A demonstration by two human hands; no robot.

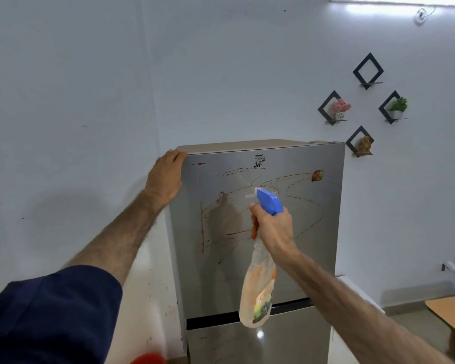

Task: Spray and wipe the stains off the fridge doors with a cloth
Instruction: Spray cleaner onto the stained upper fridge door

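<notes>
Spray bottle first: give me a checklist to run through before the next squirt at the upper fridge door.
1. Nozzle aimed at the upper door: ok, blue head points at it.
2. Right hand grips the spray bottle: ok.
3. Left hand steadies the fridge's top left corner: ok.
4. Stains in the spray path: ok, red streaks cover the door.
5. Liquid left in the bottle: cannot tell.
6. Cloth ready for wiping: cannot tell, none in view.
</notes>
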